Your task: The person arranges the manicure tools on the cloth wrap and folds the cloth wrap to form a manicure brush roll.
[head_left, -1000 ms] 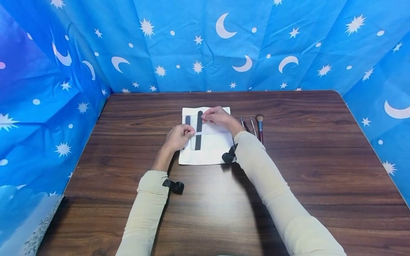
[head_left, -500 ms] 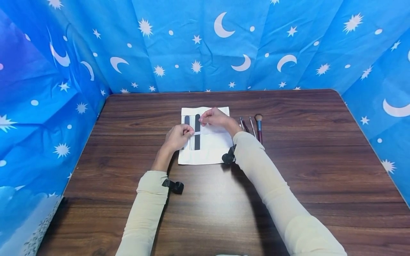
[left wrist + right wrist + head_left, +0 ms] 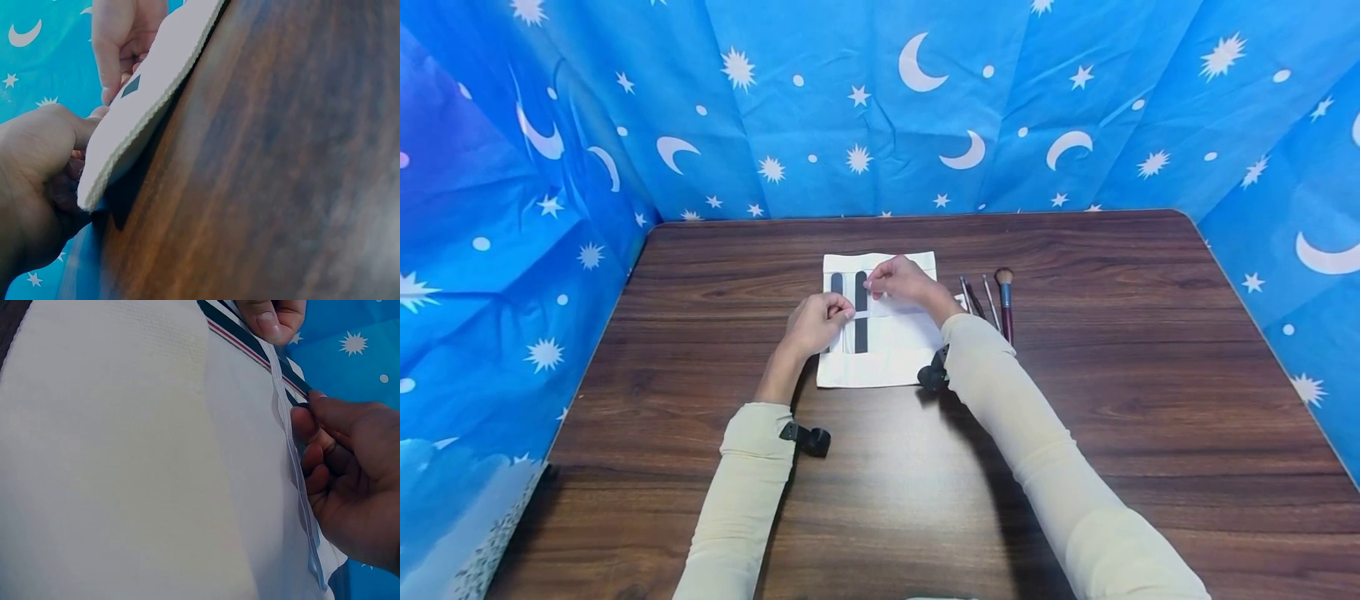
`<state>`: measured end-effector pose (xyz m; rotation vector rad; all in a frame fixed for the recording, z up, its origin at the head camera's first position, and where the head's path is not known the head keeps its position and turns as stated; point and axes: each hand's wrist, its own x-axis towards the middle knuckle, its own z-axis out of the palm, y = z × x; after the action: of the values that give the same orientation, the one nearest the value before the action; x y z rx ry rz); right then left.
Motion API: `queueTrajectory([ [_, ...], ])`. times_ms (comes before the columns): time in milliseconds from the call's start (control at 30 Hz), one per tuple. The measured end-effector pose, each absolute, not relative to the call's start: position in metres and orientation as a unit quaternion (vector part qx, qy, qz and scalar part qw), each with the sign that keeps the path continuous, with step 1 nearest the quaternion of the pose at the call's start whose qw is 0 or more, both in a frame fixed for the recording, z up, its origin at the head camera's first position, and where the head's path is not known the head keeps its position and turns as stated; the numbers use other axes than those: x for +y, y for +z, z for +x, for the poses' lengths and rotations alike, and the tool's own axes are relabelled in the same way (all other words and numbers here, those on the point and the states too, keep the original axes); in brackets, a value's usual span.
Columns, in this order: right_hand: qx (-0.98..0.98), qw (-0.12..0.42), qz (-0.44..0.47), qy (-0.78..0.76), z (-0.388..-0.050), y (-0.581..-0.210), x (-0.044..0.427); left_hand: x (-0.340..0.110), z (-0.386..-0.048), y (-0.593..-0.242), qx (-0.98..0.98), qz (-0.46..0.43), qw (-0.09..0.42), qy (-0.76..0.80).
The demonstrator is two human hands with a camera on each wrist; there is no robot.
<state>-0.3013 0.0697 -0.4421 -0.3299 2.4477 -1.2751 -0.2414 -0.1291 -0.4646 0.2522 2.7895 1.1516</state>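
Observation:
A white cloth holder (image 3: 898, 367) lies on the wooden table, a dark flat strip (image 3: 861, 333) upright under its elastic band. Thumb and finger of my left hand (image 3: 814, 323) pinch the band just left of that strip. My right hand (image 3: 904, 281) pinches the strip's edge near its upper end; in the right wrist view the strip (image 3: 240, 340) shows red and white layers along its side and passes under the band (image 3: 289, 425). Another dark strip (image 3: 837, 283) stands at the holder's left, partly behind my left hand. The left wrist view shows the holder's edge (image 3: 144, 115).
Right of the holder lie a brush (image 3: 1006, 293) with a blue and dark red handle and several thin tools (image 3: 990, 296), partly behind my right sleeve. A blue curtain (image 3: 820, 100) with moons and stars hangs beyond the table's back edge.
The pinched strip has slid down toward me under the band, its top end now lower, and my right hand has moved slightly left and down with it. My left hand has stayed at the band.

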Motion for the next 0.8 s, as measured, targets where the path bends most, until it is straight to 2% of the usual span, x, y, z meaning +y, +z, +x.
queueTrajectory([
  [200,0.879,0.174,-0.112,-0.43,-0.301,-0.444,0.068,-0.127,-0.238,-0.461,0.924,0.082,0.051,0.369],
  [433,0.88,0.16,-0.11,-0.433,-0.301,-0.446,0.068,-0.116,-0.236,-0.453,0.933,0.125,-0.009,0.338],
  [800,0.876,0.149,-0.103,-0.448,-0.299,-0.449,0.068,-0.106,-0.238,-0.463,0.945,0.134,0.014,0.297],
])
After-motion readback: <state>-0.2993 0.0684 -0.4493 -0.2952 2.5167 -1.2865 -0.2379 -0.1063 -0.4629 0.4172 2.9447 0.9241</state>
